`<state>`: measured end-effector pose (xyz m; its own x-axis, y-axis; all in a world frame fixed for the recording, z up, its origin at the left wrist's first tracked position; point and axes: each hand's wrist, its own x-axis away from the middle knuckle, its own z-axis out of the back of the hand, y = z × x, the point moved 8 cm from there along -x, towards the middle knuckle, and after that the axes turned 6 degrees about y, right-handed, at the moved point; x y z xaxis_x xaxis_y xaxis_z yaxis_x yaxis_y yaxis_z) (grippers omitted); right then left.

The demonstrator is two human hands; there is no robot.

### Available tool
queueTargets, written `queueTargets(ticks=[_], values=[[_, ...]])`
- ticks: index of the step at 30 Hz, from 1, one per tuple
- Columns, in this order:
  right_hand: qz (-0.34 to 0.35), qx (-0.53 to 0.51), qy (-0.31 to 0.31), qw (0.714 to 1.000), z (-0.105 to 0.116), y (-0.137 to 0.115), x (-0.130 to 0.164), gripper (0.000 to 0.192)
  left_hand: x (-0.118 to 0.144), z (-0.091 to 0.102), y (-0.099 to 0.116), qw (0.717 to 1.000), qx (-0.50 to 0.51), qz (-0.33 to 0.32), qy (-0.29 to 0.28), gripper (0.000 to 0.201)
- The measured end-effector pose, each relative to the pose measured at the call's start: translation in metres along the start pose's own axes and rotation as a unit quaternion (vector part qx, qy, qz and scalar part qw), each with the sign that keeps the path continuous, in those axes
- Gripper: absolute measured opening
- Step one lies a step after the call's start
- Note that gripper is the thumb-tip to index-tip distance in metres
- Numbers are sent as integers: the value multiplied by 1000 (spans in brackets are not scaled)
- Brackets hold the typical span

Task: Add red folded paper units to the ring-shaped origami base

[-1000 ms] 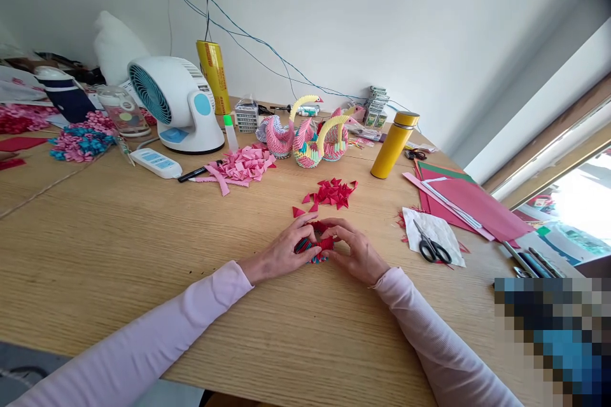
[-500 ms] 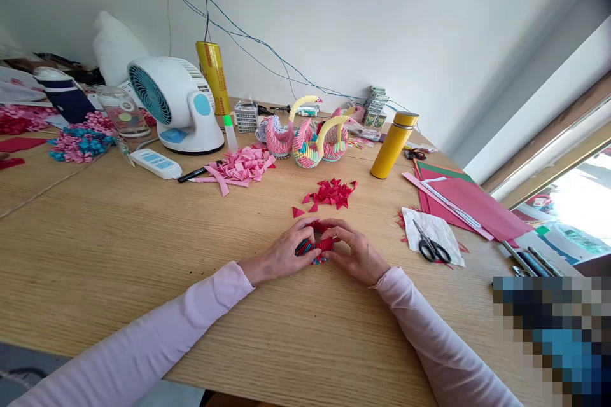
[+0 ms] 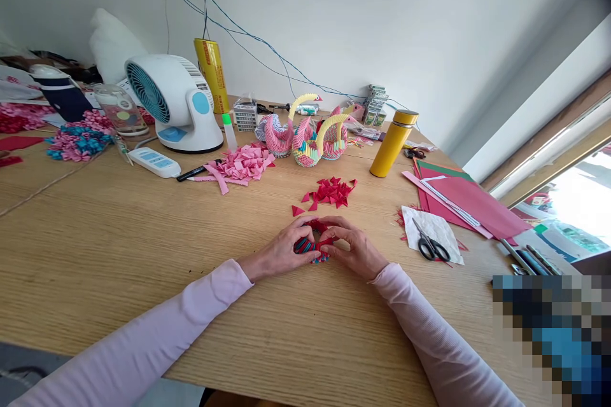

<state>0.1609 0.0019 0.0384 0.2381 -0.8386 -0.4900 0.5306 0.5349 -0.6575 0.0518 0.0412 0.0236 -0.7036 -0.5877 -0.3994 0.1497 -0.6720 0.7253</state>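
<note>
Between my two hands is a ring of folded paper pieces, red and blue, low over the wooden table or resting on it. My left hand closes on the ring's left side, fingers at the far rim and thumb on the near rim. On the opposite side my right hand grips it with bent fingers and thumb. Parts of the ring are hidden under the fingers. Just beyond the hands lies a pile of red folded paper triangles, a few of them loose at its left edge.
Paper swans stand at the back beside a yellow flask. Pink paper pieces and a white fan are to the left. Scissors lie on white paper at right, near red paper sheets.
My right thumb and fingers have shifted slightly along the ring's near rim, and more of its red and blue front shows. Both hands stay on it.
</note>
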Motion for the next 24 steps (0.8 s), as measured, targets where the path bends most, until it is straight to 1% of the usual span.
queueTargets(ticks=[7,8,10,12,14,16,17,18,20,22,24], values=[[4,1,-7,1000,-1,-2,0,10,0,-1,0,1000,-3,-4,1,16],[6,-1,-5,1000,-2,-2,1,13,1,-1,-1,1000,-5,-4,2,16],[-1,-10,8,1000,-2,-1,4,26,2,-2,-5,1000,-5,2,10,18],[-18,-22,34,999,1,4,8,38,3,-1,-10,999,6,15,29,29],[-29,-28,52,998,2,9,11,43,4,0,-14,998,17,25,49,53],[-27,-32,48,998,1,11,11,46,4,0,-14,998,10,25,52,73],[-24,-35,41,998,-1,12,11,48,3,-1,-13,999,-2,23,44,77],[-21,-40,34,998,-2,11,10,50,2,-2,-11,999,-19,18,32,76],[-16,-55,26,998,-5,9,8,51,-1,-4,-5,998,-58,8,17,62],[-21,-80,22,996,-8,7,7,54,-4,-3,1,996,-89,-5,29,45],[-37,-118,18,992,-9,10,6,56,-7,-3,5,993,-106,-16,44,39]])
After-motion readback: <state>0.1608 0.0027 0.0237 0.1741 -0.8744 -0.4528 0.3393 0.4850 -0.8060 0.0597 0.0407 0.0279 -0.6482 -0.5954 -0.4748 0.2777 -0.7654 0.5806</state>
